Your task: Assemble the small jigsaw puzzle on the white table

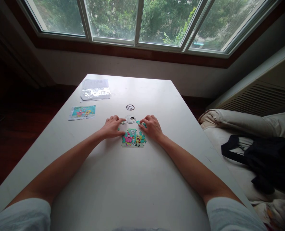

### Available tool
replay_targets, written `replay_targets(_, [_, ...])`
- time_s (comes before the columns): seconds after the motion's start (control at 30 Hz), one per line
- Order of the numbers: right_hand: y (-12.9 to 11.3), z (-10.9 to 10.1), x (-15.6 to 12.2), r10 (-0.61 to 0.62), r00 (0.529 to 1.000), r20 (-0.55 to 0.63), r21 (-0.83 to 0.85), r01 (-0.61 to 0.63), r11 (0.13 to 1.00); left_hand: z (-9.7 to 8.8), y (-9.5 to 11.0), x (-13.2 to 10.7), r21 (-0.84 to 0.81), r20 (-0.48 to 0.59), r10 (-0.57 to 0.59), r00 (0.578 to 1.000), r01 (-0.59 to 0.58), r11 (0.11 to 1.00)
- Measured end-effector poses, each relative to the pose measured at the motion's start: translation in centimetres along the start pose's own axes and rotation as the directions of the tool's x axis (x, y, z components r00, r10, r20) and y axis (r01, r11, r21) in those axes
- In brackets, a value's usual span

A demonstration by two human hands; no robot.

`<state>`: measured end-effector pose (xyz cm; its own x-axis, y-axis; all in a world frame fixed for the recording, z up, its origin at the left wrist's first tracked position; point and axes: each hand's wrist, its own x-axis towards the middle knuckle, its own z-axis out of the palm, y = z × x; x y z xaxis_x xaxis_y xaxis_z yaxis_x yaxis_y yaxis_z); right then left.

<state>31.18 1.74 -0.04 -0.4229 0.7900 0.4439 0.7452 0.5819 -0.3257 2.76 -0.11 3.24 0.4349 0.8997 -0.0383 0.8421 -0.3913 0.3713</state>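
Observation:
A small jigsaw puzzle [133, 141] of cartoon figures on a teal ground lies partly joined on the white table, its upper edge uneven. My left hand [112, 127] rests at its upper left, thumb by the puzzle's edge and index finger stretched towards the metal rim of a round tin [130, 119]; the two are spread apart. A few loose pieces [122, 123] lie between them. On the other side, my right hand [152, 127] has thumb and fingertips bent close together around small teal puzzle pieces [138, 122]. Its fingers partly hide them.
A second shiny round piece [130, 107] lies beyond the tin. To the left are a printed picture [83, 111] of the same scene and papers with a clear plastic sleeve [95, 91]. A dark bag [269, 157] sits on a pale sofa [212, 134] right of the table [123, 186].

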Motion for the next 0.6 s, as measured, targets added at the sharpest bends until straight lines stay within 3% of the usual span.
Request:
replay_targets(0.33, [-0.2, -0.2, -0.1, -0.043, 0.995, 0.089, 0.000, 0.043, 0.999, -0.2, 0.1, 0.0, 0.008, 0.020, -0.003, 1.000, 0.003, 1.000])
replay_targets(0.6, [0.1, -0.8, -0.3, -0.036, 0.995, 0.089, 0.009, 0.036, 0.999, -1.9, 0.4, -0.5, 0.047, 0.076, 0.005, 0.997, -0.008, 0.999])
